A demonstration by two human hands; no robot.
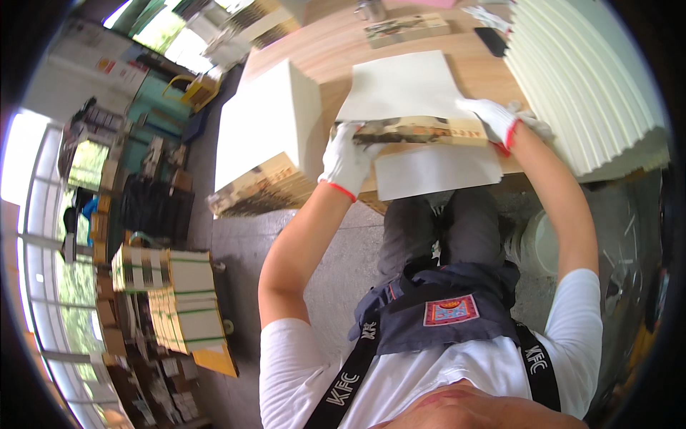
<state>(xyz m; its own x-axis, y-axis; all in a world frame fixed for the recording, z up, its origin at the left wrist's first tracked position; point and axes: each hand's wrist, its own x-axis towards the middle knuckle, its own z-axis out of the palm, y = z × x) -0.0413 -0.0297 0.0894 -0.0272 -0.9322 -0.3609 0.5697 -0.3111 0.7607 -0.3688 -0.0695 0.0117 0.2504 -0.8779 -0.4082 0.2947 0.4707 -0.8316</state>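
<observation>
A white sheet piece (404, 82) with a printed beige-brown strip (421, 131), like a book cover with its spine, lies at the table's near edge. My left hand (346, 159), in a white glove with a red cuff, is closed on the strip's left end. At the right end, my right hand (493, 121), gloved the same way, rests with its fingers stretched out on the white sheet; its thumb is hidden. Below the strip a pale grey-white panel (437, 171) sticks out over the table edge toward my lap.
A stack of white pieces with printed edges (261, 129) stands at the left. Many white folded pieces (582, 86) stand in a row at the right. Farther back are a printed block (407, 30), a black phone (491, 41) and a metal cup (370, 10). Strapped bundles (171, 300) sit at lower left.
</observation>
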